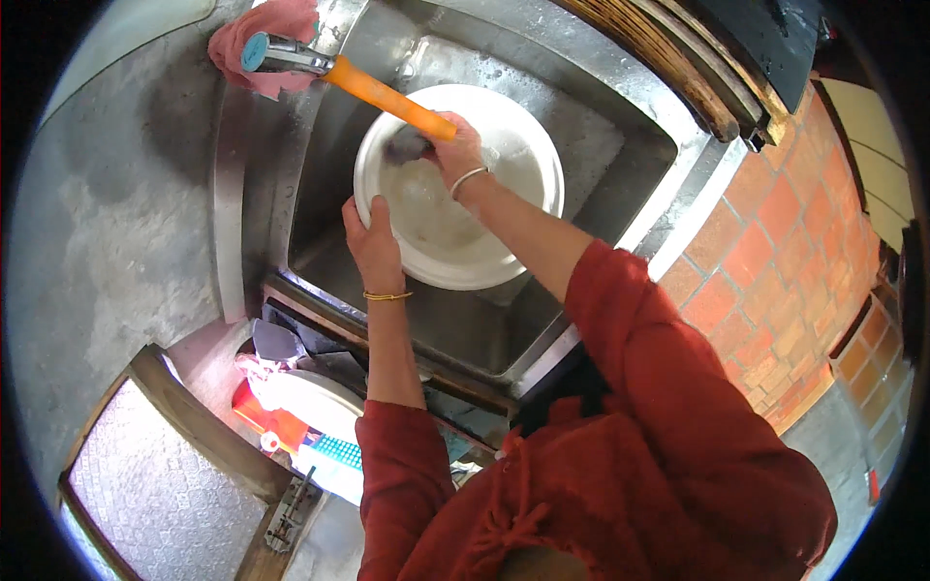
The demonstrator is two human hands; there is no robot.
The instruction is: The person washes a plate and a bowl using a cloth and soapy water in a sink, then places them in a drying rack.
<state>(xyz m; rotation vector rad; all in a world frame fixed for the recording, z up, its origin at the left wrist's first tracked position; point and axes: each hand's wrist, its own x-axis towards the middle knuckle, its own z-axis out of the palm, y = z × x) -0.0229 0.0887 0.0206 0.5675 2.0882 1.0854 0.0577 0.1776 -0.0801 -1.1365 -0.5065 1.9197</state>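
A round white basin sits in a stainless steel sink, with cloudy water in its bottom. My left hand grips the basin's rim at the near left, thumb on top. Inside the basin, my right hand holds a dark grey scrubbing pad against the left inner wall; the pad is blurred, so its exact kind is unclear. Part of that hand's fingers is hidden by the orange tube on the spout of a chrome tap, whose end hangs just over it.
A pink cloth is bunched behind the tap at the sink's back left corner. Wooden boards stand along the far right edge. Left of my left forearm are a purple-grey scoop and a turquoise basket, near a wood-framed window.
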